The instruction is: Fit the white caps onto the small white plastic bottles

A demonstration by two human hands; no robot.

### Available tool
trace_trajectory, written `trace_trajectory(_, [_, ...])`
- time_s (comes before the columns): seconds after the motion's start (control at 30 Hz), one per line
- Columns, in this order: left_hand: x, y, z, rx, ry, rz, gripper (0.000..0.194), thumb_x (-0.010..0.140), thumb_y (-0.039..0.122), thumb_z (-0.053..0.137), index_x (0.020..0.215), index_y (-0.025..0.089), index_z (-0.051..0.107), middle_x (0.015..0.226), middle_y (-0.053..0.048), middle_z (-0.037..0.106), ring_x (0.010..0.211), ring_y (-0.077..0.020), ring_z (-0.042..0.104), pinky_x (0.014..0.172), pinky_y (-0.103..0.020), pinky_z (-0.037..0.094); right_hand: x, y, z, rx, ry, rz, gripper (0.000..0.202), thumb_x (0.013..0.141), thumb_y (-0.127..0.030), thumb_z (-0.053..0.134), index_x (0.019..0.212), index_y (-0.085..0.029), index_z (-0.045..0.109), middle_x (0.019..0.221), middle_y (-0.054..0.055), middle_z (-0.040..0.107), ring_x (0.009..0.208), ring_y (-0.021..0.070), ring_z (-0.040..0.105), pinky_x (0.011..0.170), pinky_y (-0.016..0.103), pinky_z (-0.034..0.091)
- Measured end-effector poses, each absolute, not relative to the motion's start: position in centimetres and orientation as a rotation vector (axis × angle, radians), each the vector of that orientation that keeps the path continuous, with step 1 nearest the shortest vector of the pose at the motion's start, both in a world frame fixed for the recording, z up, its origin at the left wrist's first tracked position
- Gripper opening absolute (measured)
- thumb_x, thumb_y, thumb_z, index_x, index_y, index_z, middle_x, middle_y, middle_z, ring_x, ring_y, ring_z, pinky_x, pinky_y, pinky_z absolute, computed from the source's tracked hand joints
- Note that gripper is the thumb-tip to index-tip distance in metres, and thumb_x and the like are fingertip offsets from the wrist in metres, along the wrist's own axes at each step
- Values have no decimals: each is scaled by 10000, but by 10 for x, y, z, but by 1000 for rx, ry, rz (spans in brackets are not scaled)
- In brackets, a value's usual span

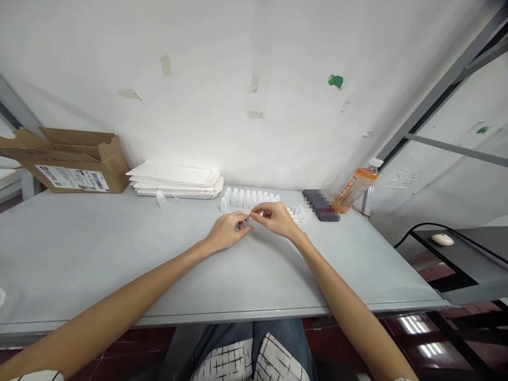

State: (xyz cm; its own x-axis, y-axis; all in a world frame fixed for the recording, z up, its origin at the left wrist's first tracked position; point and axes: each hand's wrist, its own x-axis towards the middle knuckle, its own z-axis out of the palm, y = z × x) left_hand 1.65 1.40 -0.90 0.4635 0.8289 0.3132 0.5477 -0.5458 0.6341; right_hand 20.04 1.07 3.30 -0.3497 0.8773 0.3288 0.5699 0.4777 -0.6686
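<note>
My left hand [226,231] is closed around a small translucent squeeze bottle [249,223], held just above the table and mostly covered by the fingers. At the bottle's top, the thumb and fingers of my right hand [277,218] are pinched together; whatever lies between them is too small to make out. Just behind both hands stand several small white dropper bottles [240,199] in rows, partly hidden by my right hand. To the right of that hand lies a loose heap of small white plastic pieces [305,218].
On the grey table [159,254], a single small bottle with a thin tip [161,199] stands before a stack of white paper sleeves [170,177]. An opened cardboard box [85,164] is at the left. A dark phone [319,203] and an orange drink bottle [359,185] occupy the right.
</note>
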Motion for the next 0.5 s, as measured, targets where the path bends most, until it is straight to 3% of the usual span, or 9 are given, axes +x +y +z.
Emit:
trace_trajectory(0.2, [15,12,-8,2267,1146,829,188,843,355,568,789,182,616,749,0,608,664,-146,525,613,-261,373,201,13,28,-1159,-2065,587,139,848,-260,614,850,-189,734,879,27,719,609,94,528,594,232,403])
trace_trajectory(0.5, [15,12,-6,2275,1140,820,185,834,352,568,820,187,650,772,-10,630,685,-156,545,611,-264,375,201,8,27,-1171,-2077,565,161,851,-329,648,864,-208,753,821,22,672,584,83,484,589,231,390])
